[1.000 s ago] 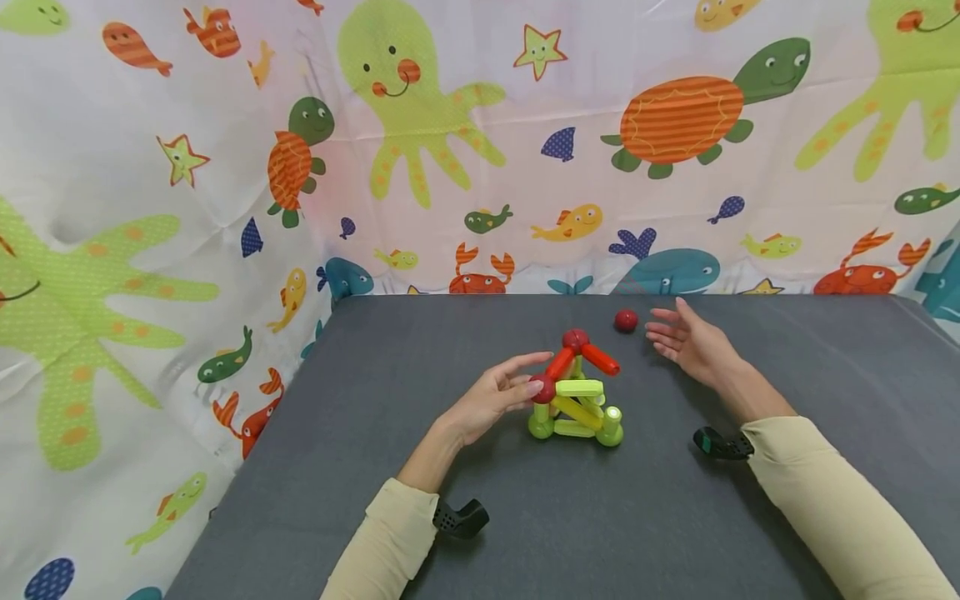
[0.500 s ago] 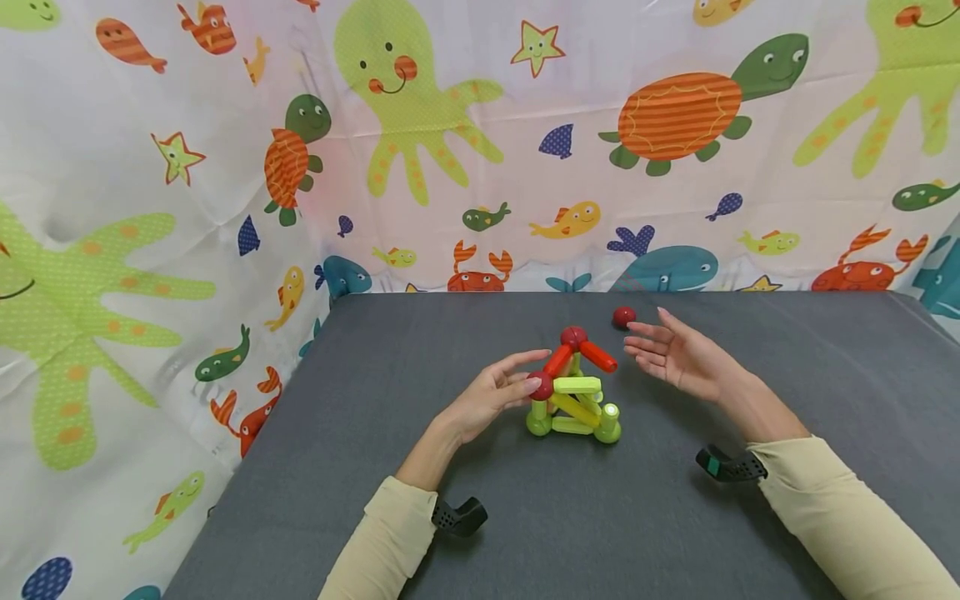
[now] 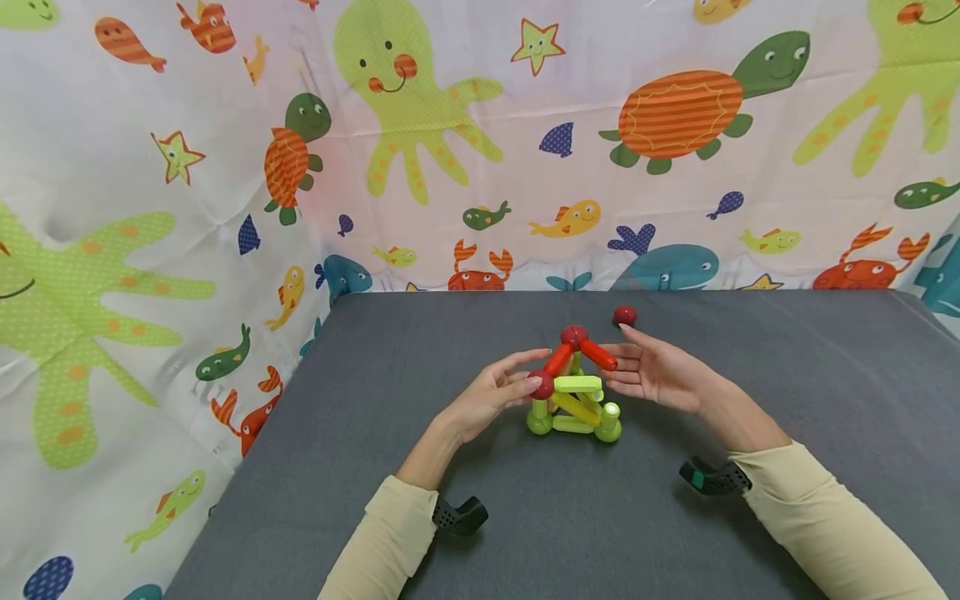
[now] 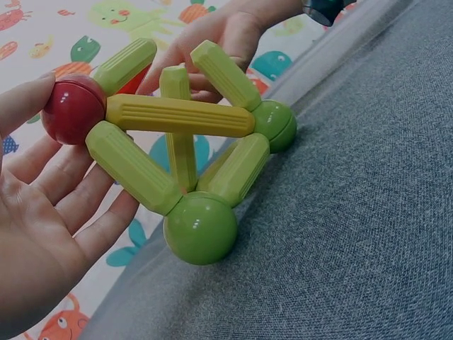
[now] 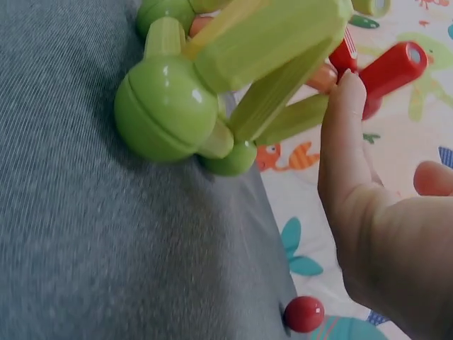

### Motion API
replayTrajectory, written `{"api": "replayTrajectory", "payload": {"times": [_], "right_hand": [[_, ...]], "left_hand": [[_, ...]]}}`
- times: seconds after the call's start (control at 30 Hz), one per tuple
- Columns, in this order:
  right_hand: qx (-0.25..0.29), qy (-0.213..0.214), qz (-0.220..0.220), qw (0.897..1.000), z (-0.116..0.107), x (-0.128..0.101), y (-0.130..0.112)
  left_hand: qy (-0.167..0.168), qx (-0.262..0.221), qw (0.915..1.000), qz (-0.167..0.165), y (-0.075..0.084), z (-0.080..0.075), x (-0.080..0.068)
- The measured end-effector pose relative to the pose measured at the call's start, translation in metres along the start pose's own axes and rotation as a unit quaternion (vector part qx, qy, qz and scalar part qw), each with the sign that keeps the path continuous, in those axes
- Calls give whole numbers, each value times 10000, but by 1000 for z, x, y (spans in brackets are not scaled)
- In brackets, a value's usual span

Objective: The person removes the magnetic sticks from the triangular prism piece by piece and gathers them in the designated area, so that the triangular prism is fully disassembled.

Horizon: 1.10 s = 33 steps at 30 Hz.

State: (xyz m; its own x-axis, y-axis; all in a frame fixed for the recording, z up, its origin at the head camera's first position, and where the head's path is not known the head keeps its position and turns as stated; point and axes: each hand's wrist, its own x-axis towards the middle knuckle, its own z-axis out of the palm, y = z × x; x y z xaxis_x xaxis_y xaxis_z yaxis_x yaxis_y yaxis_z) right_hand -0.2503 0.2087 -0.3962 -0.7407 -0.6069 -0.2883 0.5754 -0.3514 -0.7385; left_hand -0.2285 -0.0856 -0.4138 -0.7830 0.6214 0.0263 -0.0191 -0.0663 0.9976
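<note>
A small frame of toy building rods and balls stands on the grey table. Its lower part has green balls and light green rods, with a yellow rod slanting across. At its upper left corner my left hand holds a red ball between thumb and fingers. Above, a second red ball tops the frame, and a red rod juts from it to the right with a free end. My right hand is beside that rod, fingers extended, fingertips reaching behind it.
One loose red ball lies near the back of the grey table, beyond my right hand. Behind the table hangs a white curtain printed with sea animals. Black wrist bands sit at both cuffs.
My right hand has moved left and nearer, from beside the loose red ball to the red rod of the frame. The left hand keeps its place on the frame's red ball.
</note>
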Motion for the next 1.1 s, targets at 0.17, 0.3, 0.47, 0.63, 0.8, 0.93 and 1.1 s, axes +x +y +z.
{"api": "replayTrajectory", "payload": {"times": [0.17, 0.3, 0.47, 0.63, 0.8, 0.93, 1.1], "right_hand": [[-234, 129, 163, 9995, 11, 4, 1], [-99, 278, 175, 9994, 17, 6, 2], [-26, 366, 127, 9992, 21, 8, 3], [-113, 644, 164, 9977, 25, 11, 4], [-210, 646, 120, 9976, 26, 12, 5], [-246, 492, 96, 9984, 25, 13, 7], [-287, 443, 50, 9986, 24, 13, 8]], "left_hand": [[-17, 48, 10000, -26, 1, 0, 0], [-16, 56, 10000, -66, 3, 1, 0], [-11, 82, 9999, -75, 3, 2, 1], [-14, 78, 9999, -71, 3, 2, 0], [-5, 59, 10000, -54, 3, 2, 0], [-2, 75, 10000, -61, 2, 2, 1], [5, 75, 10000, -60, 1, 2, 1]]}}
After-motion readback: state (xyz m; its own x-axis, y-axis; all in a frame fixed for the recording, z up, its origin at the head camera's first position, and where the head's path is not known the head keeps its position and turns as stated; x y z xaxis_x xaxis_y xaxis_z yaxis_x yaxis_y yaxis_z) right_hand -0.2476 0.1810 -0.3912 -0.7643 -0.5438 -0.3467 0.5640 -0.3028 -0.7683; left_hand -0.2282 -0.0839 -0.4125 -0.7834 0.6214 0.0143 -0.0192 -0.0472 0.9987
